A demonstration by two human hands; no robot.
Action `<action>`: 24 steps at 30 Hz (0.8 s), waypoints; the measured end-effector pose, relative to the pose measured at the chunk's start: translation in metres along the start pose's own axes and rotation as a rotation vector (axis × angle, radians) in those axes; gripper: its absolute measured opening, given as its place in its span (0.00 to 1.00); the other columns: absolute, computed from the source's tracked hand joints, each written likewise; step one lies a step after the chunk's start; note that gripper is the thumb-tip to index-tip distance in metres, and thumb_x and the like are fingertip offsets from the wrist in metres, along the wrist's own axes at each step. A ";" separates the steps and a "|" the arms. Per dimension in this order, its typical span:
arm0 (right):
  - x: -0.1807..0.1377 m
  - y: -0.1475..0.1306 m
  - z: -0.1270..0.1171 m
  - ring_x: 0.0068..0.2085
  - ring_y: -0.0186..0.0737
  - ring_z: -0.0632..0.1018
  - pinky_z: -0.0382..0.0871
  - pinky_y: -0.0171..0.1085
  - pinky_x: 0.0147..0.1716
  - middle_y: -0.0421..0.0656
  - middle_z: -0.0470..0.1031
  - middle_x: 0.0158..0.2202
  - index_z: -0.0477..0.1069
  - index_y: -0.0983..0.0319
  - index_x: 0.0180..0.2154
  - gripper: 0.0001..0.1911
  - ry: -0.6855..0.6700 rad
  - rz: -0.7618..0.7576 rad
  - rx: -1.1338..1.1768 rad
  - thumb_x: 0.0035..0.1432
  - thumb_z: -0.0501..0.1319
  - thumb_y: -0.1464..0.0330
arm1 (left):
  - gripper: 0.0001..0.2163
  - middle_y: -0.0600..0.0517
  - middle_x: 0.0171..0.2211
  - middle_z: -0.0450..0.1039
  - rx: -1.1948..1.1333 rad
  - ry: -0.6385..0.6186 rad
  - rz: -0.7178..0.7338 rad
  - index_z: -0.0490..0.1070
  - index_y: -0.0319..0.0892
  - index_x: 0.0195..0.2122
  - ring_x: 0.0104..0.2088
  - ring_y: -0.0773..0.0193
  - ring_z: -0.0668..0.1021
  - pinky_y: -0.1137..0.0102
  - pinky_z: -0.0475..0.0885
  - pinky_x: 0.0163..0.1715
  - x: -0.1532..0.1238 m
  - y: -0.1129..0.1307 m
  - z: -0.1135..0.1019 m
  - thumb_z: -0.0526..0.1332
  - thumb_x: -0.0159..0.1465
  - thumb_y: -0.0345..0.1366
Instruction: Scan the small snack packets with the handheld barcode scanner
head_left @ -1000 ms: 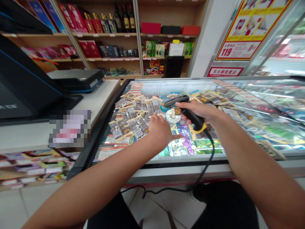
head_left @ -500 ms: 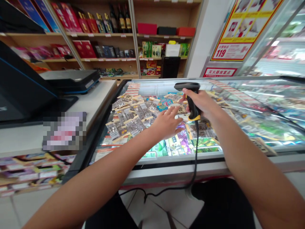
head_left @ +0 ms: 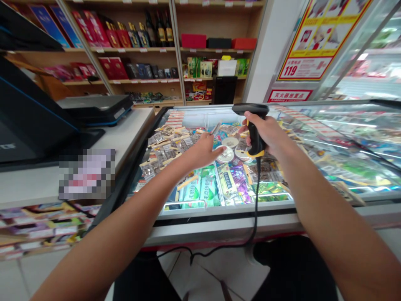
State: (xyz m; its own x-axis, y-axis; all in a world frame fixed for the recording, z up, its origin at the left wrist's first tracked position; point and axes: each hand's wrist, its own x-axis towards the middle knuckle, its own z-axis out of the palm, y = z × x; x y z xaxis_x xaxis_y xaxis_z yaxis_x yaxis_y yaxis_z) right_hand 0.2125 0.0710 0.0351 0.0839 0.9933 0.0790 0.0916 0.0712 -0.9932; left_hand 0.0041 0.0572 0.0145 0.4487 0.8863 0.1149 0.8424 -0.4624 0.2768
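My right hand (head_left: 269, 129) is wrapped round the grip of a black and yellow barcode scanner (head_left: 257, 144), held upright above the glass top, its cable running down in front. On the left, my left hand (head_left: 203, 150) is closed at the fingertips on a small clear packet (head_left: 216, 128), seen nearly edge-on; most of its fingers are hidden behind the hand. Close by lie round white-lidded tubs (head_left: 225, 155). Several clear snack packets with tan headers (head_left: 163, 152) are spread across the glass left of the hand.
Green bags (head_left: 200, 190) show near the front of the chest freezer (head_left: 225, 220). A white counter (head_left: 138, 129) at left carries a flat scale (head_left: 94, 104) and a black terminal (head_left: 25, 125). Stocked shelves (head_left: 134, 46) stand behind. A black cable (head_left: 219, 249) hangs over the floor.
My left hand has drawn back slightly left and closed on a packet, uncovering the round tubs and green bags. The scanner has shifted a little to the right.
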 end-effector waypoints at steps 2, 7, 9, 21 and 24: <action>-0.002 0.001 0.001 0.17 0.32 0.71 0.65 0.33 0.13 0.42 0.75 0.26 0.70 0.60 0.33 0.16 -0.064 0.055 -0.021 0.60 0.66 0.54 | 0.24 0.37 0.55 0.72 -0.011 -0.002 -0.075 0.67 0.33 0.57 0.54 0.52 0.76 0.61 0.70 0.54 0.002 -0.009 -0.011 0.46 0.72 0.47; -0.004 0.009 0.006 0.17 0.35 0.71 0.64 0.34 0.13 0.43 0.73 0.23 0.70 0.60 0.32 0.16 -0.282 0.197 -0.155 0.58 0.66 0.54 | 0.25 0.32 0.61 0.65 0.394 -0.089 -0.252 0.65 0.35 0.61 0.65 0.35 0.63 0.48 0.63 0.59 -0.005 -0.026 -0.022 0.50 0.69 0.46; -0.005 0.012 0.009 0.18 0.37 0.72 0.66 0.35 0.13 0.45 0.74 0.24 0.70 0.60 0.33 0.18 -0.328 0.234 -0.197 0.58 0.67 0.53 | 0.26 0.33 0.66 0.58 0.465 -0.133 -0.238 0.62 0.38 0.64 0.68 0.35 0.58 0.48 0.62 0.60 -0.009 -0.026 -0.022 0.52 0.68 0.46; -0.013 0.014 0.025 0.17 0.34 0.70 0.65 0.34 0.14 0.41 0.71 0.22 0.68 0.61 0.31 0.15 -0.422 0.166 -0.138 0.61 0.64 0.56 | 0.43 0.34 0.74 0.34 0.435 -0.338 -0.105 0.50 0.30 0.72 0.73 0.41 0.48 0.53 0.50 0.69 -0.025 0.017 0.011 0.47 0.67 0.61; -0.013 0.018 0.026 0.16 0.34 0.70 0.64 0.35 0.14 0.41 0.71 0.21 0.67 0.60 0.28 0.16 -0.434 0.121 -0.169 0.61 0.64 0.56 | 0.42 0.33 0.74 0.37 0.428 -0.322 -0.080 0.52 0.29 0.71 0.72 0.40 0.49 0.52 0.49 0.69 -0.025 0.016 0.013 0.49 0.67 0.60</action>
State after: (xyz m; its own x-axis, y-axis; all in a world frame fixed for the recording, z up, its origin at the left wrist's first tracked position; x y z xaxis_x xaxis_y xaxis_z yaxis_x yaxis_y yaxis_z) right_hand 0.1874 0.0622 0.0141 -0.3153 0.9421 -0.1145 0.2696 -0.0268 -0.9626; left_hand 0.0102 0.0273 0.0032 0.3899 0.8972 -0.2074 0.8939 -0.4229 -0.1487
